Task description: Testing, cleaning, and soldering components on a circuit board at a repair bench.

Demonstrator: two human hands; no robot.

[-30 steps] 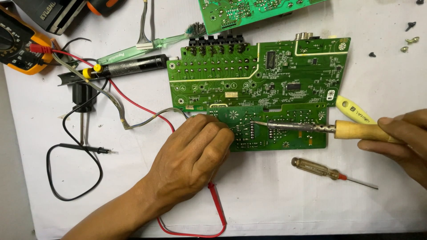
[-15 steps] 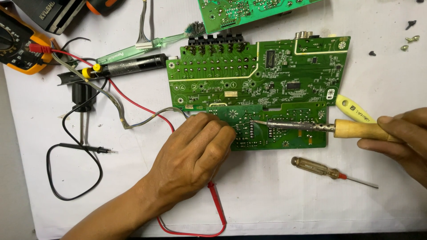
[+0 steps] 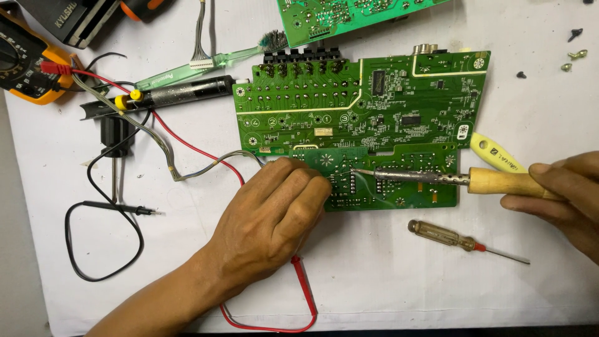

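A large green circuit board (image 3: 399, 106) lies flat on the white table. My right hand (image 3: 571, 196) grips the wooden handle of a soldering iron (image 3: 499, 182) whose metal tip touches the board's lower strip near its middle. My left hand (image 3: 274, 218) rests fingers-down on the board's lower left corner, fingers curled. Whether those fingers pinch anything is hidden. A grey wire bundle runs from the board's left edge under that hand.
A small amber-handled screwdriver (image 3: 458, 239) lies below the board. A yellow-handled tool (image 3: 496, 155) sits by the iron. A multimeter (image 3: 28, 62) with red and black leads, a black tube (image 3: 181, 93), a green toothbrush (image 3: 212, 62), a second board (image 3: 349, 15) and loose screws (image 3: 574, 53) lie around.
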